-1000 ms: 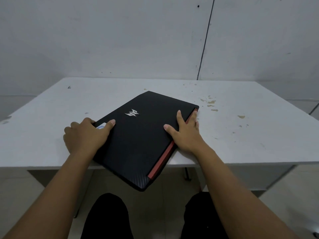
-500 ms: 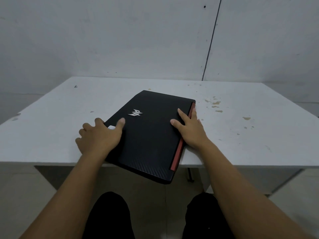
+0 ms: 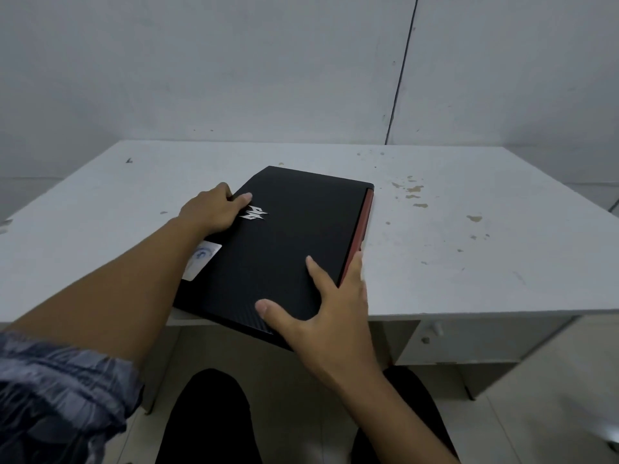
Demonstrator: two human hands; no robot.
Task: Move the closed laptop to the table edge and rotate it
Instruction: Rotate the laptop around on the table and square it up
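A closed black laptop (image 3: 288,242) with a silver logo and a red strip along its right side lies on the white table (image 3: 469,256). Its near corner hangs over the table's front edge. My left hand (image 3: 214,209) grips the laptop's far left edge, thumb on the lid beside the logo. My right hand (image 3: 328,306) holds the near right corner, thumb and forefinger spread on the lid and the other fingers down the red side. A white sticker (image 3: 202,259) shows on the lid by my left forearm.
Brown stains (image 3: 410,192) mark the table right of the laptop. A wall stands close behind the table. A drawer front with a knob (image 3: 435,328) sits under the tabletop at the right. My dark-clad knees (image 3: 207,416) are below the front edge.
The laptop has turned clockwise, so less of it overhangs the front edge. My left hand has slid forward along the left edge; my right hand has dropped back to the near corner.
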